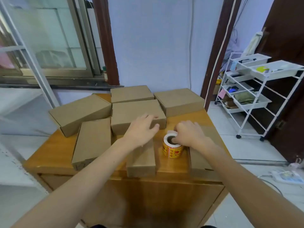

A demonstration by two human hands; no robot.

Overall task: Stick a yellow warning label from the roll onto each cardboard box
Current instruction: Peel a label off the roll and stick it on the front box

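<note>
Right hand (189, 133) gripping upright label roll (171, 148), fingers hiding core, axis vertical. Left hand (142, 128) hovering open, empty, partly masking cardboard box (141, 162).

We see two bare forearms with no sleeves on them. The left hand (141, 129) and the right hand (189, 134) wear no gloves, rings or watch that we can see.

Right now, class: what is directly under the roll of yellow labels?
The label roll stands on end on the bare wooden table, between two boxes. The right hand covers part of its top, fingers at the core.
</note>
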